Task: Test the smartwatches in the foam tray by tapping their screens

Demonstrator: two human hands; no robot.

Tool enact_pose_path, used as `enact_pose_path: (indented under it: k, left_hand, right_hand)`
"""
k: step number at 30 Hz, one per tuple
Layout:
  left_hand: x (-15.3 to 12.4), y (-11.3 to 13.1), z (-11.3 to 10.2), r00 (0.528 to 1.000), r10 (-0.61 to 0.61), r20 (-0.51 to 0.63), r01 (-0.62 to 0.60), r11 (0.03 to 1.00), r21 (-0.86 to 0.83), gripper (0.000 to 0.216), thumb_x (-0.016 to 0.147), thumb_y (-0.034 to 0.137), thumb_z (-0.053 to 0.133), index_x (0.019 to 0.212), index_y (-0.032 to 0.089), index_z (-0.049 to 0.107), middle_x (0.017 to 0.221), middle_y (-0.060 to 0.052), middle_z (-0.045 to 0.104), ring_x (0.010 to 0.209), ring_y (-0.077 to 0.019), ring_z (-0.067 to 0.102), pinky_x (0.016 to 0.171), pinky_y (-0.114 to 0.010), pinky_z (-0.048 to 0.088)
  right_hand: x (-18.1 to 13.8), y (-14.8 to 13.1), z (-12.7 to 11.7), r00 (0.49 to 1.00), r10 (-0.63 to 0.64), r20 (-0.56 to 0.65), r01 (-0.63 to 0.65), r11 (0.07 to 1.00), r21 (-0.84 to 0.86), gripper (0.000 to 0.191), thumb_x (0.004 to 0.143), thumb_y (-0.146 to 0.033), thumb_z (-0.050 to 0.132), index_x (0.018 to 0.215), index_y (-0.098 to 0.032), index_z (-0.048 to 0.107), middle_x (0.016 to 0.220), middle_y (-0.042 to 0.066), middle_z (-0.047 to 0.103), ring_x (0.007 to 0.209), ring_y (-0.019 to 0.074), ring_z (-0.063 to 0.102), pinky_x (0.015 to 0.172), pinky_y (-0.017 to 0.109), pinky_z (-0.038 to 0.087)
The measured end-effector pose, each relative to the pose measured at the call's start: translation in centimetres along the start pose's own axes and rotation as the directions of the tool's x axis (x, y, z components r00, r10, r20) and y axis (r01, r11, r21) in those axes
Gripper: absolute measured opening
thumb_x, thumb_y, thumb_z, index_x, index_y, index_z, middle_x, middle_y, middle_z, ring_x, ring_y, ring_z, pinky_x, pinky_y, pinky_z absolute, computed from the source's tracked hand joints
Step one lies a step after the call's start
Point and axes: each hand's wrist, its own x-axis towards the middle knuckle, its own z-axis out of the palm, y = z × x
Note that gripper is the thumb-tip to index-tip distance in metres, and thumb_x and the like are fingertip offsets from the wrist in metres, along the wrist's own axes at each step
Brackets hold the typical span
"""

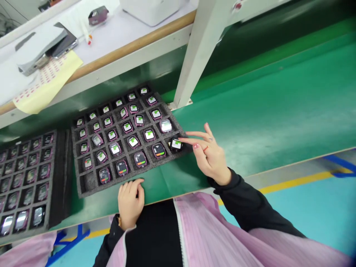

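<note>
Partly, right-hand fingers (194,141) cover the black watch (175,145).

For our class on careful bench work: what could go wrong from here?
The right hand touches or nearly touches the lit corner watch in the foam tray; a stray press might change something. The left hand lies between that tray and the front edge of the bench, so a nudge could jostle the watches. The yellow sheet overhangs the shelf and might slip off.

A black watch (176,144), lit white and green, lies face up in the gray tray (89,181), near right corner.
</note>
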Motion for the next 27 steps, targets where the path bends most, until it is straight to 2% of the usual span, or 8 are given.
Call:
enact_pose_path:
  k: [3, 9, 12, 18, 24, 27]
  left_hand:
    - [0.0, -0.1, 0.1, 1.000, 0.004, -0.012, -0.004, 1.000, -0.006, 0.020, 0.099, 0.013, 0.049, 0.100, 0.020, 0.068, 0.073, 0.000, 0.063, 0.067, -0.0168, 0.058, 0.069, -0.032, 0.038]
    - [0.0, -0.2, 0.1, 0.999, 0.020, -0.039, -0.021, 0.999, -0.040, 0.020, 0.098, 0.012, 0.049, 0.099, 0.020, 0.067, 0.073, 0.000, 0.063, 0.067, -0.0172, 0.058, 0.069, -0.032, 0.038]
    - [0.0, -0.3, 0.1, 0.999, 0.010, -0.042, -0.013, 0.998, -0.064, 0.020, 0.098, 0.012, 0.049, 0.100, 0.020, 0.067, 0.074, 0.000, 0.064, 0.069, -0.0173, 0.059, 0.070, -0.032, 0.038]
    - [-0.2, -0.5, 0.3, 0.999, -0.007, -0.042, 0.003, 0.996, -0.091, 0.021, 0.099, 0.012, 0.048, 0.100, 0.021, 0.068, 0.074, 0.000, 0.065, 0.068, -0.0177, 0.058, 0.069, -0.032, 0.038]
    - [-0.2, -0.7, 0.3, 0.999, -0.011, -0.041, 0.006, 0.993, -0.117, 0.023, 0.098, 0.012, 0.047, 0.099, 0.021, 0.068, 0.071, 0.001, 0.064, 0.067, -0.0171, 0.058, 0.069, -0.031, 0.039]
    - [-0.2, -0.7, 0.3, 0.999, 0.003, -0.047, -0.008, 0.995, -0.104, 0.023, 0.098, 0.011, 0.047, 0.099, 0.021, 0.068, 0.071, 0.001, 0.064, 0.067, -0.0170, 0.058, 0.068, -0.031, 0.039]
  right_hand:
    - [0.4, 0.6, -0.1, 0.999, 0.046, -0.005, -0.046, 0.997, -0.064, 0.034, 0.108, -0.024, 0.039, 0.113, -0.020, 0.073, 0.102, 0.005, 0.076, 0.108, 0.0268, 0.068, 0.122, 0.068, 0.025]
    - [1.2, 0.7, 1.0, 0.984, 0.118, 0.136, -0.105, 0.990, -0.099, 0.041, 0.110, -0.031, 0.033, 0.108, -0.019, 0.072, 0.112, 0.007, 0.075, 0.110, 0.0272, 0.066, 0.121, 0.071, 0.022]
    - [1.9, 0.3, 1.4, 0.986, 0.104, 0.131, -0.094, 0.992, -0.080, 0.042, 0.110, -0.029, 0.032, 0.112, -0.019, 0.072, 0.114, 0.007, 0.074, 0.111, 0.0261, 0.066, 0.123, 0.070, 0.019]
    - [3.7, 0.4, 2.7, 0.985, 0.004, 0.171, 0.005, 0.999, -0.053, 0.044, 0.109, -0.028, 0.031, 0.137, -0.019, 0.063, 0.122, 0.010, 0.070, 0.124, 0.0285, 0.059, 0.124, 0.071, 0.017]
    - [4.3, 1.3, 3.4, 0.964, -0.040, 0.264, 0.070, 0.992, -0.107, 0.044, 0.108, -0.023, 0.030, 0.134, -0.014, 0.065, 0.121, 0.012, 0.071, 0.127, 0.0306, 0.057, 0.122, 0.072, 0.018]
    - [4.4, 1.4, 3.2, 0.970, -0.028, 0.242, 0.055, 0.993, -0.105, 0.045, 0.109, -0.025, 0.029, 0.135, -0.015, 0.064, 0.119, 0.012, 0.071, 0.128, 0.0302, 0.057, 0.123, 0.071, 0.018]
